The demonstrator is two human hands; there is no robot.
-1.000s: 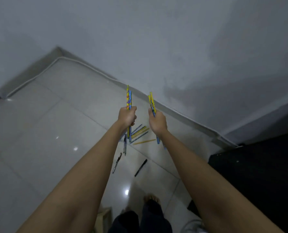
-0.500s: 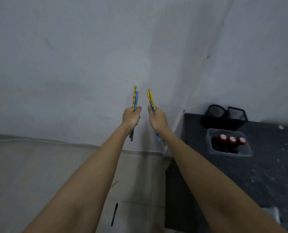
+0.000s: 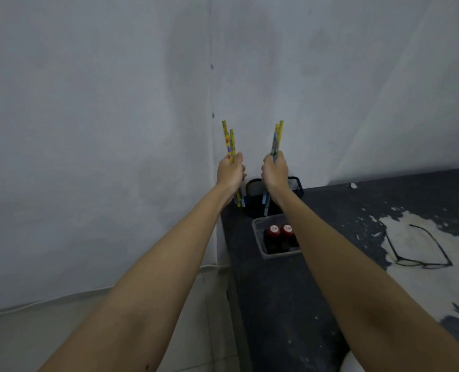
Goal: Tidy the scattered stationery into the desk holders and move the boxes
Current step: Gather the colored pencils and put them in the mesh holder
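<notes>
My left hand (image 3: 229, 171) grips a small bunch of yellow and blue pencils (image 3: 229, 142), held upright. My right hand (image 3: 275, 171) grips a second bunch of yellow and blue pencils (image 3: 276, 138), also upright. Both hands hover over the far left corner of a dark desk (image 3: 330, 264), just in front of a black mesh desk holder (image 3: 295, 185) that they partly hide. The pencils' lower ends hang near the holder's rim. Nearer to me stands a clear plastic box (image 3: 258, 237) with red-capped bottles (image 3: 280, 230) inside.
A pair of black-framed glasses (image 3: 421, 248) lies on the desk's worn pale patch at the right. Grey walls meet in a corner right behind the holder. Tiled floor shows at the lower left beside the desk edge.
The view has swung from the floor with scattered pens up and right to the desk. Both hands, still holding pencils, now sit over the mesh holder and have spread slightly apart.
</notes>
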